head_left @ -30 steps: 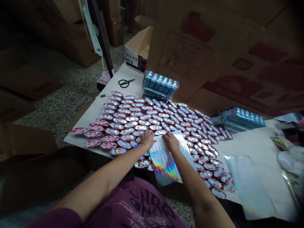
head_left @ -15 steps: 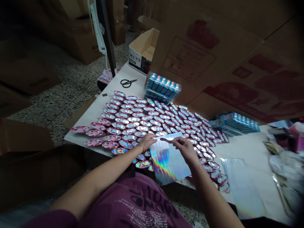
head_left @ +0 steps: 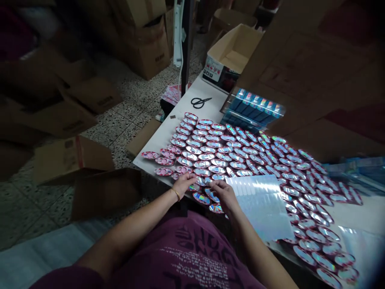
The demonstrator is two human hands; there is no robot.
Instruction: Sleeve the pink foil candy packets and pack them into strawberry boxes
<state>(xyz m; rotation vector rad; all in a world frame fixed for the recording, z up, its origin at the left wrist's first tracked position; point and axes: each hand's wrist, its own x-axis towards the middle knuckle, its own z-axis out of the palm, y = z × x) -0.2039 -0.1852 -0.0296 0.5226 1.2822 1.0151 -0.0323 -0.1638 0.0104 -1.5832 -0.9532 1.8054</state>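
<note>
A: Where are the oval pieces (head_left: 201, 172) found?

B: They are spread close together across the white table (head_left: 161, 138); the nearest are reached by both hands. Beside them, the shiny sheet (head_left: 258, 208) is laid over part of the spread, near the right hand (head_left: 224, 192).

A: Is anything gripped?

B: That cannot be told. The fingertips of the left hand (head_left: 183, 186) are drawn together, and those of the right are curled, but whether anything small is pinched is hidden.

A: How are the pieces judged to handle?

B: Probably as light and fairly stiff, with slick, glossy faces that could be scuffed. They are best taken by the red rims, between thumb and fingertip, so that neighbours are not nudged.

A: And the sheet?

B: It is judged thin, bendy and easily creased. It is best lifted by an edge or corner, with the middle left unpressed.
</note>
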